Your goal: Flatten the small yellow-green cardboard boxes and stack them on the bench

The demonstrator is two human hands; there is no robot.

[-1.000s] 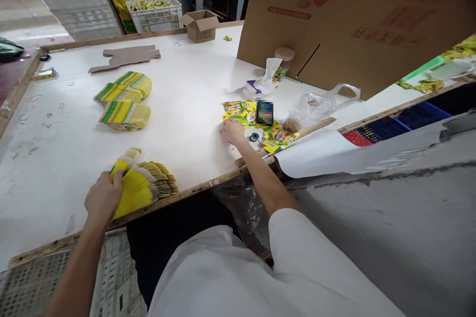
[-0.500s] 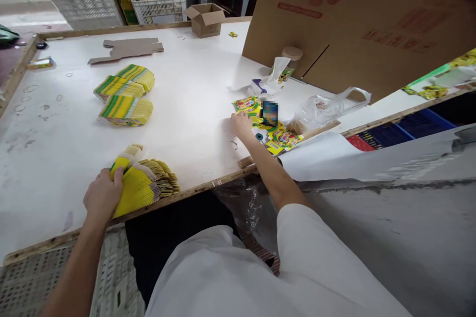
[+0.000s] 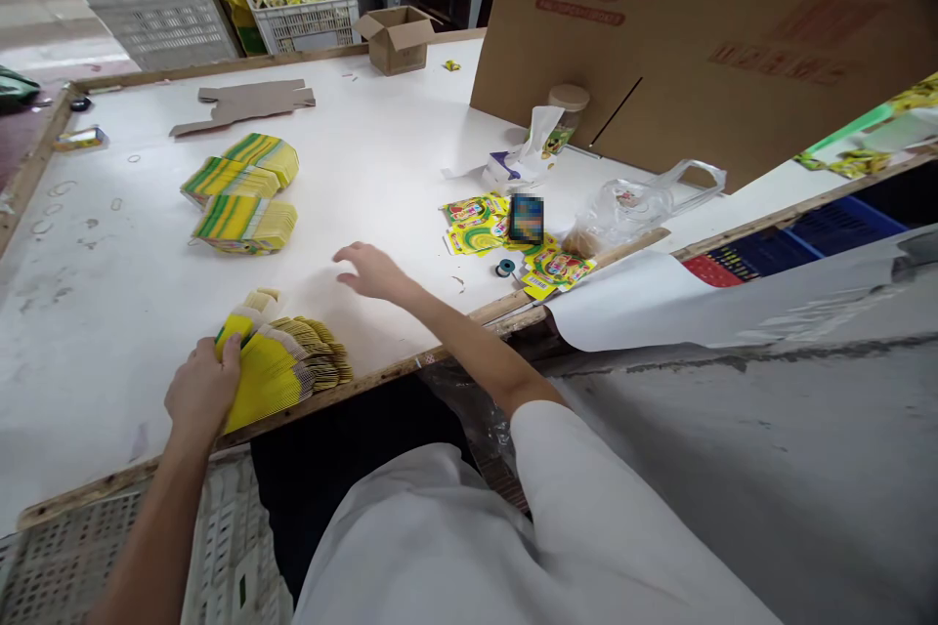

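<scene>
My left hand point(image 3: 203, 389) grips the near end of a fanned stack of yellow flat cards point(image 3: 282, 361) at the front edge of the white table point(image 3: 381, 166). My right hand point(image 3: 370, 270) hovers over the bare table middle, fingers loosely spread, nothing visible in it. To its right lie loose yellow printed packets point(image 3: 476, 225) and a small dark ring point(image 3: 504, 268). Three more yellow-green card stacks point(image 3: 241, 186) sit farther back on the left.
A big cardboard sheet point(image 3: 696, 29) stands at the right back. Near it are a clear plastic bag point(image 3: 630, 205), a jar point(image 3: 563, 112), a small open carton point(image 3: 396, 37), flat cardboard point(image 3: 245, 104) and a white crate point(image 3: 308, 15). White paper point(image 3: 660, 303) overhangs the right edge.
My right hand left the loose packets at the right and swung left to the table's middle, toward the fanned stack. My left hand stayed on the stack.
</scene>
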